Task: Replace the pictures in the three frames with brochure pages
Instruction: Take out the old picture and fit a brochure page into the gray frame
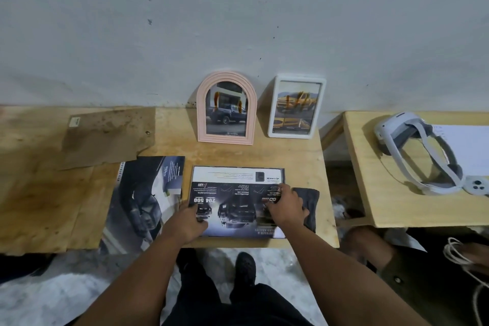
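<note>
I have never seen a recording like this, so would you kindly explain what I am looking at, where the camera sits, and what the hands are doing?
There is one picture, taken by a camera worn on a person's head, looking down at their own bare hands. No machine is involved. The left hand and right hand both rest on a brochure page lying flat on a wooden table. Against the wall stand a pink arched frame and a white frame, each showing a vehicle picture. An open brochure lies to the left, and a dark cloth is beside the right hand.
</note>
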